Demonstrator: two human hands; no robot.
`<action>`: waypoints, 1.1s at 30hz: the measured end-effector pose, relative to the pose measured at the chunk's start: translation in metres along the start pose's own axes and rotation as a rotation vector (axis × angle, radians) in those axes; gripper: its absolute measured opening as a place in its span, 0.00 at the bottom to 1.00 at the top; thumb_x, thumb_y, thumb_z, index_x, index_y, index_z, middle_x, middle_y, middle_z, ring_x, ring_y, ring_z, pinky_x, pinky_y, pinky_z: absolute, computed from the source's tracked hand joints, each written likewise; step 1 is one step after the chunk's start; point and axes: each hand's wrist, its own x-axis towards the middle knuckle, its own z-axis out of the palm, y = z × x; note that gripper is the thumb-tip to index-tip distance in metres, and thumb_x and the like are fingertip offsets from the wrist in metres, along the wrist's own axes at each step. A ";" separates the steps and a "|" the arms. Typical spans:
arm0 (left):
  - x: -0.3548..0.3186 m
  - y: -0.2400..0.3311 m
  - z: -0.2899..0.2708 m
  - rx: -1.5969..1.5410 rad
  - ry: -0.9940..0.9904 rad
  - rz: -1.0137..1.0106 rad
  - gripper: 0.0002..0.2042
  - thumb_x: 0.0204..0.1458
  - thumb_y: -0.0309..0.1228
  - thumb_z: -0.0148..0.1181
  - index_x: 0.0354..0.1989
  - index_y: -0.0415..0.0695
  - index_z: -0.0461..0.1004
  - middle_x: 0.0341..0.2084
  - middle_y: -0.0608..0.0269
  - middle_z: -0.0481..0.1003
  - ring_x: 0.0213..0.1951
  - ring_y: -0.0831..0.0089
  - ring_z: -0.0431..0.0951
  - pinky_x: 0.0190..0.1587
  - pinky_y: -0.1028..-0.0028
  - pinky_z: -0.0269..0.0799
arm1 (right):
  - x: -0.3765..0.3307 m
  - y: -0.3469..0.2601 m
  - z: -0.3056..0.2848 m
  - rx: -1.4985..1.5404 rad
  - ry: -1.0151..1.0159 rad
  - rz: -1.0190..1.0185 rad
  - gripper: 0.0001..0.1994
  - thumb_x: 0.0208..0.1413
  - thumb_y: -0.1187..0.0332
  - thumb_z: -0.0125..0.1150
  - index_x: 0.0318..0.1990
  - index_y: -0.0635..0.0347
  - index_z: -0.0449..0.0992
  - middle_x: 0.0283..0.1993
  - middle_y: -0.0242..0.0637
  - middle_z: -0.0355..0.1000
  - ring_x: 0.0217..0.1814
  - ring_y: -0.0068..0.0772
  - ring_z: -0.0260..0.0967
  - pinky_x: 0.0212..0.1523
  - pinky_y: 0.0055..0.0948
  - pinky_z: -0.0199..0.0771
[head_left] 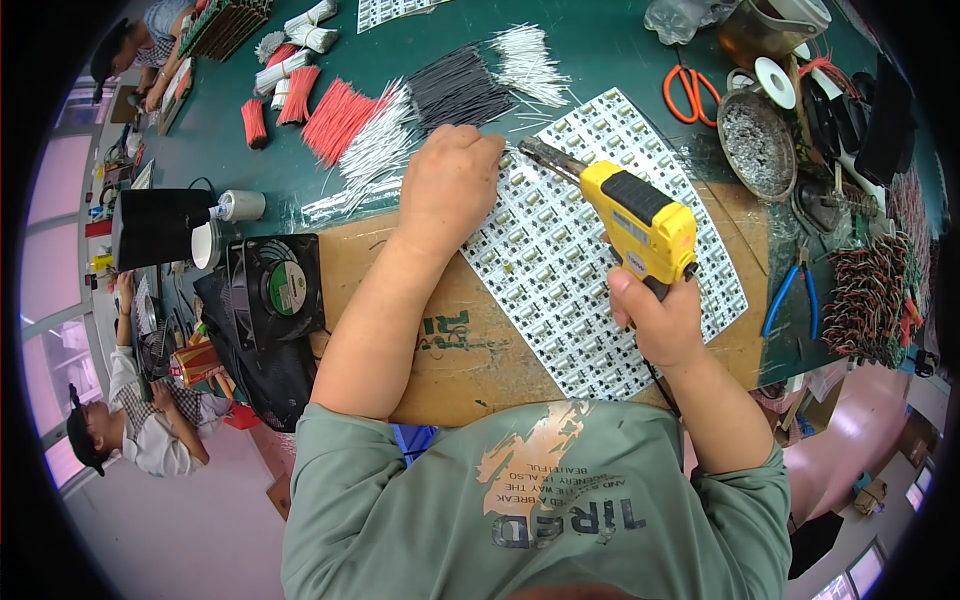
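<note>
Green tabletop point(610, 45) spreads under the work, with a brown cardboard sheet point(470, 370) laid along its near edge, and another person point(155, 440) is seen beyond its left side. On the cardboard, slanting past its far edge onto the green, lies a white circuit-board panel point(575, 285) covered in rows of small parts.

Left forearm rising from the near edge and leaning inward, the person's left hand point(452, 185) sits at the panel's far left edge, back of the hand upward, knuckles bent, forefinger and thumb side turned toward the panel. Its finger pads are hidden, so I cannot tell whether they pinch anything.

The right forearm slants in from the near right, elbow out wide. The right hand point(665, 320) is wrapped around the handle of a yellow and black soldering gun point(640, 215), thumb laid along the near side of the grip, most of the fingers out of sight beneath it. The gun is over the panel's right half, its metal nose aimed up and left, ending just beside the left fingertips; whether it touches the board is unclear.

Beyond the panel's far left edge lie loose black wires point(458, 88), with red wires point(338, 120) farther left. Blue-handled pliers point(793, 295) rest right of the cardboard's right edge.
</note>
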 end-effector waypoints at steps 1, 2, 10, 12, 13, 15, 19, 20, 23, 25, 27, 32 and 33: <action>0.000 0.000 0.000 -0.018 0.015 0.001 0.04 0.45 0.23 0.57 0.28 0.43 0.78 0.23 0.61 0.72 0.31 0.61 0.74 0.34 0.63 0.73 | 0.000 0.000 0.001 0.003 0.007 -0.004 0.13 0.55 0.68 0.62 0.45 0.66 0.73 0.32 0.27 0.71 0.32 0.16 0.64 0.34 0.21 0.67; 0.000 0.000 0.000 -0.019 0.015 0.001 0.04 0.45 0.23 0.57 0.28 0.43 0.78 0.23 0.61 0.72 0.31 0.61 0.74 0.34 0.63 0.73 | 0.000 0.000 0.001 0.005 0.016 -0.007 0.13 0.55 0.68 0.62 0.45 0.66 0.72 0.32 0.27 0.71 0.32 0.16 0.64 0.34 0.21 0.67; -0.001 -0.007 -0.016 0.043 0.011 -0.056 0.06 0.46 0.24 0.58 0.31 0.45 0.80 0.24 0.61 0.74 0.33 0.61 0.76 0.35 0.64 0.74 | -0.002 0.003 0.000 0.080 0.023 0.007 0.14 0.55 0.67 0.62 0.45 0.65 0.71 0.27 0.25 0.68 0.25 0.13 0.61 0.25 0.18 0.62; 0.004 -0.007 -0.027 0.037 0.065 -0.077 0.05 0.46 0.24 0.59 0.31 0.45 0.80 0.24 0.61 0.75 0.33 0.61 0.76 0.35 0.64 0.74 | -0.002 0.003 0.000 0.094 0.048 0.007 0.14 0.55 0.67 0.62 0.45 0.65 0.71 0.26 0.25 0.68 0.24 0.12 0.60 0.23 0.17 0.61; 0.006 -0.006 -0.030 0.034 0.121 -0.103 0.05 0.46 0.24 0.60 0.30 0.45 0.80 0.24 0.61 0.75 0.33 0.61 0.77 0.35 0.64 0.74 | -0.002 0.002 0.000 0.103 0.064 0.002 0.14 0.55 0.67 0.62 0.45 0.65 0.71 0.25 0.25 0.68 0.23 0.13 0.61 0.23 0.18 0.61; 0.006 0.003 -0.033 -0.023 0.122 -0.080 0.04 0.46 0.24 0.61 0.30 0.45 0.80 0.24 0.61 0.76 0.32 0.61 0.77 0.35 0.64 0.74 | -0.003 0.003 0.001 0.114 0.074 -0.003 0.14 0.55 0.67 0.62 0.44 0.65 0.71 0.25 0.25 0.68 0.23 0.13 0.61 0.23 0.18 0.61; -0.002 0.011 -0.015 -0.151 0.066 -0.010 0.05 0.46 0.26 0.64 0.32 0.44 0.81 0.25 0.61 0.78 0.32 0.62 0.78 0.35 0.66 0.74 | -0.004 0.002 0.000 0.118 0.063 0.012 0.13 0.55 0.66 0.62 0.43 0.65 0.72 0.25 0.26 0.68 0.23 0.13 0.62 0.23 0.18 0.62; -0.002 0.012 -0.013 -0.153 0.065 -0.009 0.05 0.46 0.26 0.64 0.32 0.44 0.81 0.25 0.61 0.78 0.32 0.62 0.78 0.35 0.66 0.74 | -0.004 0.002 -0.001 0.095 0.053 0.026 0.13 0.55 0.66 0.62 0.43 0.65 0.72 0.26 0.26 0.68 0.24 0.13 0.61 0.23 0.18 0.62; -0.003 0.013 -0.010 -0.114 -0.030 -0.026 0.05 0.46 0.26 0.64 0.32 0.44 0.81 0.25 0.61 0.77 0.31 0.62 0.77 0.34 0.66 0.74 | -0.005 0.000 -0.002 0.061 0.041 0.007 0.14 0.55 0.66 0.63 0.44 0.66 0.72 0.28 0.26 0.69 0.26 0.13 0.62 0.26 0.19 0.64; -0.002 0.014 -0.012 -0.109 -0.029 -0.027 0.05 0.45 0.25 0.63 0.31 0.44 0.81 0.24 0.61 0.77 0.30 0.61 0.76 0.34 0.66 0.73 | -0.007 -0.001 -0.002 0.038 0.036 0.004 0.14 0.55 0.66 0.63 0.45 0.66 0.73 0.29 0.26 0.70 0.28 0.14 0.62 0.29 0.19 0.65; -0.002 0.015 -0.009 -0.085 -0.034 -0.017 0.05 0.45 0.25 0.63 0.31 0.44 0.81 0.24 0.61 0.77 0.31 0.61 0.76 0.34 0.66 0.73 | -0.007 -0.001 -0.002 0.013 0.032 0.002 0.15 0.55 0.66 0.62 0.46 0.66 0.73 0.30 0.27 0.70 0.29 0.15 0.63 0.31 0.20 0.66; -0.003 0.018 -0.007 -0.016 -0.024 0.022 0.05 0.44 0.25 0.63 0.31 0.45 0.80 0.24 0.62 0.76 0.31 0.62 0.76 0.34 0.66 0.73 | -0.006 -0.002 -0.002 -0.022 0.041 0.007 0.14 0.55 0.66 0.62 0.45 0.66 0.73 0.31 0.27 0.71 0.31 0.16 0.64 0.34 0.21 0.67; -0.003 0.018 -0.006 -0.013 -0.028 0.023 0.05 0.44 0.25 0.63 0.31 0.45 0.80 0.24 0.62 0.75 0.31 0.62 0.75 0.34 0.66 0.73 | -0.006 -0.001 -0.002 -0.022 0.042 0.007 0.14 0.55 0.66 0.62 0.45 0.66 0.73 0.31 0.27 0.71 0.31 0.16 0.64 0.34 0.21 0.67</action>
